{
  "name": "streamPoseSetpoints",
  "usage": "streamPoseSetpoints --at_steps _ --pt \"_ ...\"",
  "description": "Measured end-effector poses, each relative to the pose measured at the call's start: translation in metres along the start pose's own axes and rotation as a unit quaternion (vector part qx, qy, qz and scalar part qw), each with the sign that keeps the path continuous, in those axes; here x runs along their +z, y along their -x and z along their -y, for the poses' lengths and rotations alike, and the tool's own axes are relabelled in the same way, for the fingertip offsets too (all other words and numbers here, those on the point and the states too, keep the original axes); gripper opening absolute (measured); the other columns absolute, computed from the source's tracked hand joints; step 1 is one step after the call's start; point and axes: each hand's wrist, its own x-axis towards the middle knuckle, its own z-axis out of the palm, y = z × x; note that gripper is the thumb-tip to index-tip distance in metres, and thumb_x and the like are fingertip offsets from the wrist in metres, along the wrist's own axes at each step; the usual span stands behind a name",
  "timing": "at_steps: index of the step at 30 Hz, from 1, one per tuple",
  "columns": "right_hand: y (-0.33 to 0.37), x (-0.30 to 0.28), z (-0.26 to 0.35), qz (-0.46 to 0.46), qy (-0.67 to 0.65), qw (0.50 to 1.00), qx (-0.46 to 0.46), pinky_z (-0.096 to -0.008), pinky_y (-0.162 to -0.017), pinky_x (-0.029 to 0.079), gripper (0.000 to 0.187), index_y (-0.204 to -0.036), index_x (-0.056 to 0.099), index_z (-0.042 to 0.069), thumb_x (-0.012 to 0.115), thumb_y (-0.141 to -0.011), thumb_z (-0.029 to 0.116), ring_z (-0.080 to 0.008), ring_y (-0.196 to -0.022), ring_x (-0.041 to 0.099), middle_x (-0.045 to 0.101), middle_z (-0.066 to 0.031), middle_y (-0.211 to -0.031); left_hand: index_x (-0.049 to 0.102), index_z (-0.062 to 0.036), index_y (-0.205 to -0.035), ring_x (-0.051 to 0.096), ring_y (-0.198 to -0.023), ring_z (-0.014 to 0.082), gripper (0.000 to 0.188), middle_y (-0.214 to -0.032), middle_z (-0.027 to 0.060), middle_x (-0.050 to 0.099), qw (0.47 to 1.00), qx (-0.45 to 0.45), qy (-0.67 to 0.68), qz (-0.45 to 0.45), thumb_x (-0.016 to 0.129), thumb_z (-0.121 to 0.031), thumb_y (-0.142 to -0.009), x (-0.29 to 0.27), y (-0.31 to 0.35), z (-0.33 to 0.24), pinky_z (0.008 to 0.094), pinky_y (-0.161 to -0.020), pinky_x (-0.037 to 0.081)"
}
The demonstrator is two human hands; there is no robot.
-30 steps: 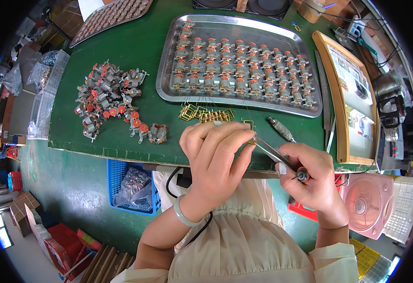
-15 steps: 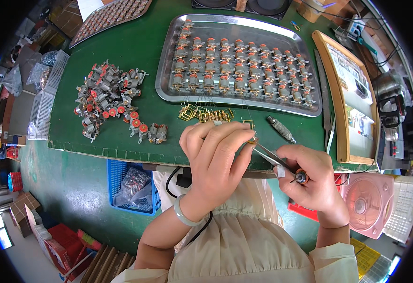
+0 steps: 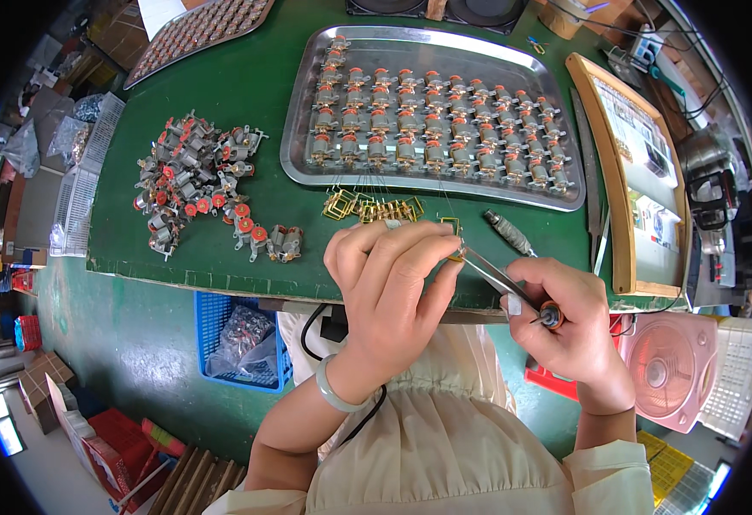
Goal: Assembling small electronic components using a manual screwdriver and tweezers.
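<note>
My left hand (image 3: pixel 393 283) is closed in a pinch at the table's front edge, thumb and forefinger on a small brass-coloured wire frame (image 3: pixel 450 225). My right hand (image 3: pixel 569 322) grips metal tweezers (image 3: pixel 498 276), whose tips meet the small part at the left fingertips. A rod-shaped tool (image 3: pixel 552 316) with an orange-and-dark end also sits in the right hand; the rest of it is hidden. Just beyond my left hand lie several similar brass frames (image 3: pixel 376 209) with fine wires running to the metal tray (image 3: pixel 307 176). The left fingers partly cover the held part.
Rows of small motor-like parts (image 3: pixel 406 124) with orange tops stand in the tray. A loose heap of them (image 3: pixel 191 176) lies left. A grey wrapped tool (image 3: pixel 509 232) rests near my right hand, beside a wooden-framed board (image 3: pixel 629 172). Below hangs a blue basket (image 3: pixel 208 343).
The tweezers' arms and my right hand have shifted slightly, with the tips now closer to the held part. My left hand has barely moved.
</note>
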Motion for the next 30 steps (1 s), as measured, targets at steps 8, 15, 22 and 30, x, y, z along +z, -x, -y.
streamPoseSetpoints --at_steps 8,15,22,30 --pt "-0.0003 -0.0002 0.0014 0.000 -0.005 1.000 -0.002 -0.0267 -0.044 0.041 0.019 -0.088 0.056 -0.001 0.062 -0.070 0.001 -0.0155 -0.047 0.049 0.052 -0.0076 -0.062 0.057 -0.0081 -0.091 0.050 -0.089 0.0219 0.029 -0.094 0.0037 0.062 1.000 0.001 0.001 0.003 0.068 -0.004 -0.065 0.0003 0.0006 0.0001 0.0348 -0.080 0.035" --pt "-0.0015 0.0001 0.0019 0.005 -0.010 1.000 -0.008 -0.0273 -0.044 0.041 0.019 -0.088 0.056 -0.001 0.063 -0.070 0.001 -0.0162 -0.048 0.050 0.052 -0.0075 -0.063 0.058 -0.0082 -0.092 0.049 -0.090 0.0222 0.029 -0.095 0.0036 0.062 1.000 0.000 0.001 0.002 0.068 -0.003 -0.065 0.0004 0.0010 0.0004 0.0351 -0.081 0.035" --pt "-0.0006 0.0013 0.0010 0.020 -0.021 0.999 -0.018 -0.0286 -0.046 0.042 0.020 -0.086 0.057 0.000 0.062 -0.067 0.001 -0.0192 -0.049 0.051 0.054 -0.0081 -0.065 0.058 -0.0086 -0.092 0.049 -0.090 0.0219 0.027 -0.094 0.0030 0.062 1.000 -0.004 -0.001 0.003 0.068 -0.005 -0.066 -0.0001 0.0005 0.0003 0.0350 -0.082 0.035" --pt "0.0017 0.0000 -0.0007 0.020 -0.017 1.000 -0.010 -0.0281 -0.046 0.043 0.019 -0.086 0.057 0.000 0.062 -0.067 0.001 -0.0186 -0.049 0.051 0.054 -0.0075 -0.065 0.059 -0.0086 -0.091 0.049 -0.090 0.0212 0.026 -0.094 0.0030 0.062 1.000 -0.004 -0.003 0.001 0.069 -0.005 -0.067 0.0009 0.0004 0.0006 0.0348 -0.081 0.035"
